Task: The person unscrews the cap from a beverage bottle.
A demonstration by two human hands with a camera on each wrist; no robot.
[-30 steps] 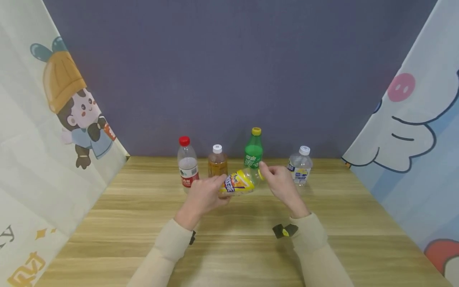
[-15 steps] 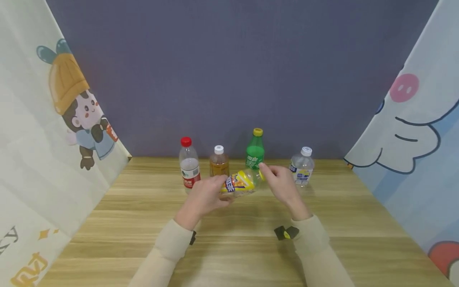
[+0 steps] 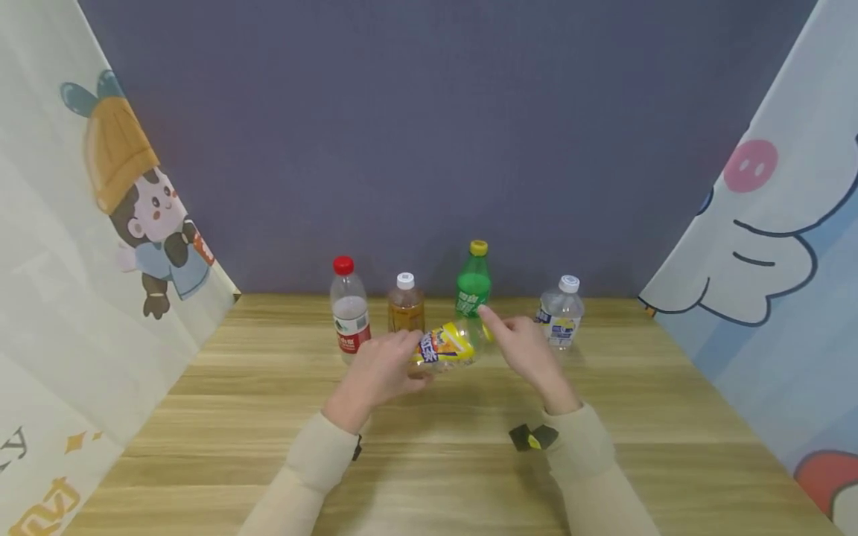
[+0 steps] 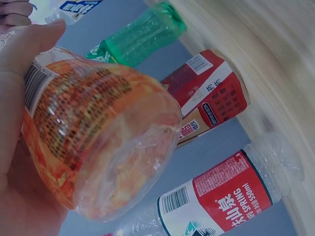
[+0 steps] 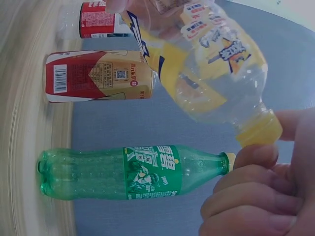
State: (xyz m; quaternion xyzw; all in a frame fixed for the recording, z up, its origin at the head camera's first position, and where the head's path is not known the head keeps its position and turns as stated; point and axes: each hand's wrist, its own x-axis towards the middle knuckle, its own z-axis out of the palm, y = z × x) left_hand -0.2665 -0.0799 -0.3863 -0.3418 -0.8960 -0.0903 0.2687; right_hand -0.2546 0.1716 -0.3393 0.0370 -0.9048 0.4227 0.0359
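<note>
Up in mid-air, the clear plastic bottle [image 3: 447, 345] leans well over on its side, base out to the left of the green bottle [image 3: 473, 286], neck end tipped higher and just in front of it! A yellow cap [image 5: 259, 129] sits on the neck, and a bright yellow-and-orange label [image 4: 81, 103] wraps the see-through body.

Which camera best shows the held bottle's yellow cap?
The right wrist view: it shows the yellow cap close up, pinched by the right hand. The head view shows only a small sliver beside that hand. The left wrist view shows the bottle from its base end, cap hidden.
</note>
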